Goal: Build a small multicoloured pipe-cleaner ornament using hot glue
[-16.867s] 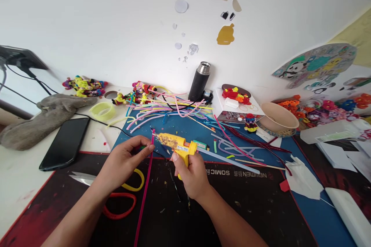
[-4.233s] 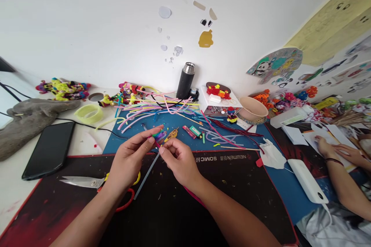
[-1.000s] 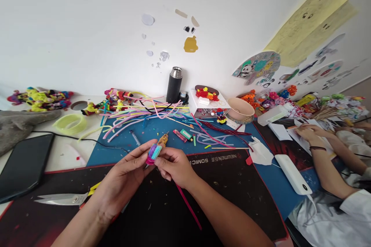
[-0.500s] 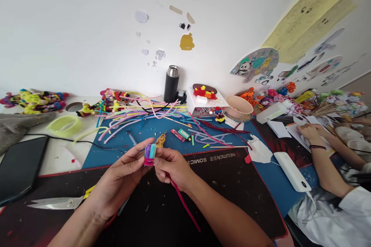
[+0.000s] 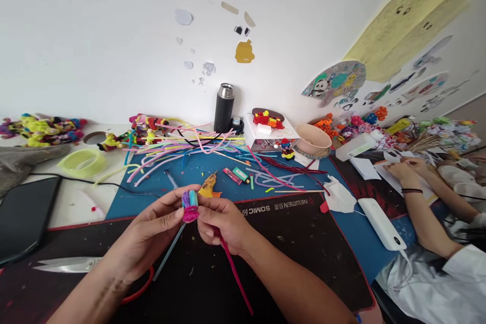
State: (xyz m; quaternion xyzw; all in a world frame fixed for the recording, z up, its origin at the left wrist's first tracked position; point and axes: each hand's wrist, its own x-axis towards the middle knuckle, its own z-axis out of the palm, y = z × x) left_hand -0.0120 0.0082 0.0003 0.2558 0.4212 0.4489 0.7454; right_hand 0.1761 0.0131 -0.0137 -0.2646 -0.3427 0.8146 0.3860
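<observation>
Both my hands meet over the black mat point(image 5: 304, 248) at a small bundle of fuzzy stems point(image 5: 190, 201), purple, teal and pink. My left hand point(image 5: 159, 228) pinches the bundle from the left with thumb and fingers. My right hand point(image 5: 224, 220) is closed on the long pink stem point(image 5: 235, 276) that is wound round the bundle's base and trails toward me. The yellow glue gun point(image 5: 210, 188) lies on the blue mat just behind the bundle, its glue stick point(image 5: 169, 250) showing under my left hand.
Scissors point(image 5: 64, 264) lie at the left by a black phone point(image 5: 23, 215). A heap of coloured stems point(image 5: 182, 149), a black flask point(image 5: 224, 107), a bowl point(image 5: 313, 139) and a white power bank point(image 5: 381, 223) stand further back. Another person's hands point(image 5: 406, 169) work on paper at the right.
The bundle has turned between my fingers and the pink stem now sits lower round its base. My hands have shifted slightly left and down. The other person's hands stay on the paper.
</observation>
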